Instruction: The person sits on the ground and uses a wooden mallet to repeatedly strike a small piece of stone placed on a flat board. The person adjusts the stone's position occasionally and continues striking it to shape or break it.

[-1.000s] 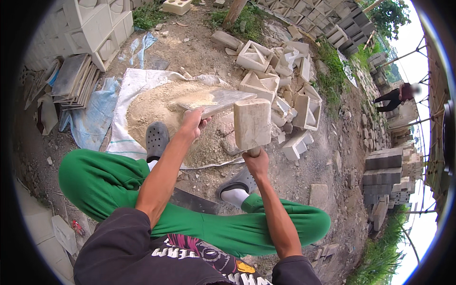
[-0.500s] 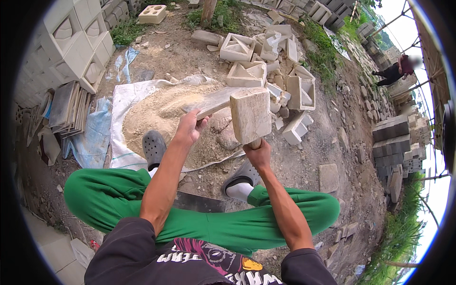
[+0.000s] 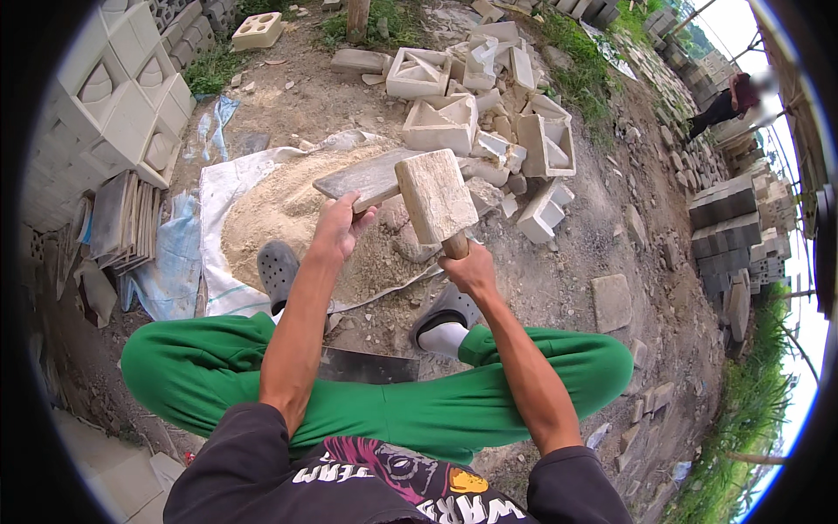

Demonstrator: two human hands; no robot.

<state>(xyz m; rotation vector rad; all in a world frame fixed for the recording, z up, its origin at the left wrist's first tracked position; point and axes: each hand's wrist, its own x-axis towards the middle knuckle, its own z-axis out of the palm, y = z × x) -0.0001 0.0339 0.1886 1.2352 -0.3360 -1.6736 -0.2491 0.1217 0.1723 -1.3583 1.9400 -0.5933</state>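
Wood, pale and chipped, makes up the blocky mallet (image 3: 436, 196) in the seated person's right hand (image 3: 470, 269), which is closed firmly round the handle just below the head. The left hand (image 3: 345, 227) is partly curled, its fingers gripping the near edge of a flat grey board (image 3: 362, 177). The mallet's head overlaps the board's right end from where I look; whether the two touch, I can't tell. The board is held above a spread white sack (image 3: 213, 214), which carries a broad heap of sandy powder (image 3: 271, 192), its edges turned up around the far side. Beyond and to the right lie broken pale blocks (image 3: 441, 129), several of them open frames with slanting ribs inside. Further off to the left sits a cream block (image 3: 257, 31) with round hollows in its top. The only writing I notice is large white lettering across the dark T-shirt (image 3: 240, 472), beside a pink and yellow print, above green trousers (image 3: 393, 410).
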